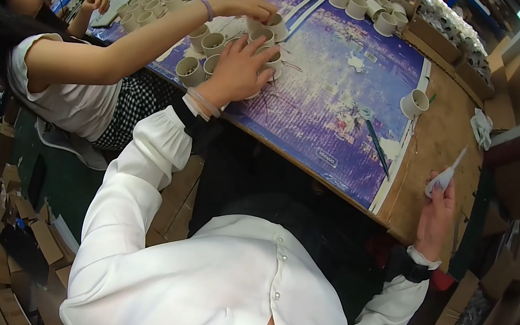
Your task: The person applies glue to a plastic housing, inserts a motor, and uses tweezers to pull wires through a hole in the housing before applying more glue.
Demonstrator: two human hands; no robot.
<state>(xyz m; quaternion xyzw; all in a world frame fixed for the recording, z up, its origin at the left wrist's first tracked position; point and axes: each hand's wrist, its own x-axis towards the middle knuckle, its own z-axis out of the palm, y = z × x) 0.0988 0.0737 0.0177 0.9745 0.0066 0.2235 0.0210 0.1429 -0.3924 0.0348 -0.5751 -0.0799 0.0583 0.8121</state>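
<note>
My left hand (239,72) lies palm down over a cluster of cream-coloured round cups at the table's left front, its fingers spread. The cups right under the palm are partly hidden; one cup (189,71) beside my wrist has small dark bits inside. In my right hand (436,221), past the table's right side, is a small white squeeze bottle (439,183) with a long thin nozzle pointing up. A co-worker's hand (252,6) reaches into the same cluster, just beyond my fingers.
A purple printed sheet (324,98) covers much of the wooden table (435,149). On its right are a single cup (414,104), a dark pen-like stick (378,148) and crumpled white paper (482,128). Many cups crowd the far edge, near a cardboard box (432,40). The co-worker sits close at left.
</note>
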